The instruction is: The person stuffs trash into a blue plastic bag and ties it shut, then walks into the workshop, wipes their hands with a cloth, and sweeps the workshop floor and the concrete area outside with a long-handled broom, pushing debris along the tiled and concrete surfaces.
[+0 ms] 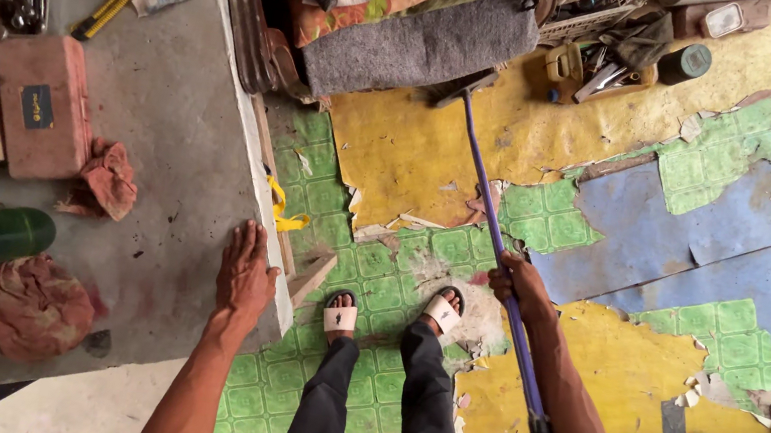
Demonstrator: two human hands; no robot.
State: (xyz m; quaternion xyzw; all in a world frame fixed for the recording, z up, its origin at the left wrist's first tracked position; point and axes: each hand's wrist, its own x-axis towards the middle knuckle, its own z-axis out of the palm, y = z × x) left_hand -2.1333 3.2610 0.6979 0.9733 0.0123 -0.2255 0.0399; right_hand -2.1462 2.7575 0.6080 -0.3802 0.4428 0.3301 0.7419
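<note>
While the right hand (522, 284) grips the purple handle (495, 224) mid-shaft, its long axis runs away to the scraper head (469, 88) on the yellow floor covering (395, 148); left hand (244, 275) — open, flat — rests on the concrete ledge (178, 117).

Peeling patchwork vinyl floor (414, 155) in yellow, green, blue, grey concrete worktop (172, 126), daylight

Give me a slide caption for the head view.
Right hand grips a purple-handled broom; left hand rests flat on the grey worktop.
</note>
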